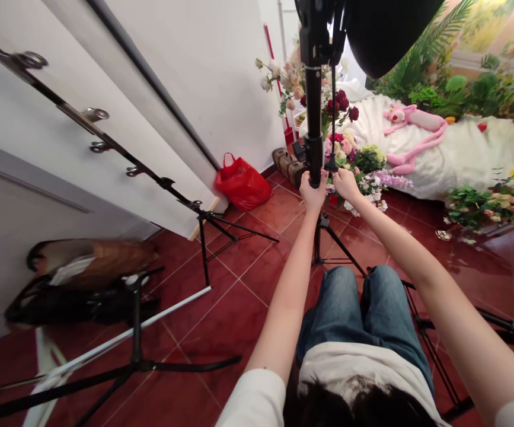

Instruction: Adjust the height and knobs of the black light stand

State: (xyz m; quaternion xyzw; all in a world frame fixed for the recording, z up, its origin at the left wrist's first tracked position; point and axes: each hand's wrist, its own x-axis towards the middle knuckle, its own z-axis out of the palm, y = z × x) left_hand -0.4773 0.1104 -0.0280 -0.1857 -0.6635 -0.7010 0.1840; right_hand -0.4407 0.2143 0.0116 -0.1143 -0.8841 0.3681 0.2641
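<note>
Left hand (313, 193) clenched around a black light stand (314, 112) at 12 o'clock; right hand (345, 184) curled against a thin rod (333, 118) just beside it, grip hard to make out. Beyond, flowers (350, 155) are partly hidden by the stand; a pink plush toy (412, 127) lies on white fur (461, 154) at 1 o'clock; a black softbox (388, 29) is cut off overhead.

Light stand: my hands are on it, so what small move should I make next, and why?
Probably keep the left hand and right hand on the black light stand and check that its tripod legs sit firmly before letting go: the black softbox sits high on top, and the red tile floor looks glossy.
</note>
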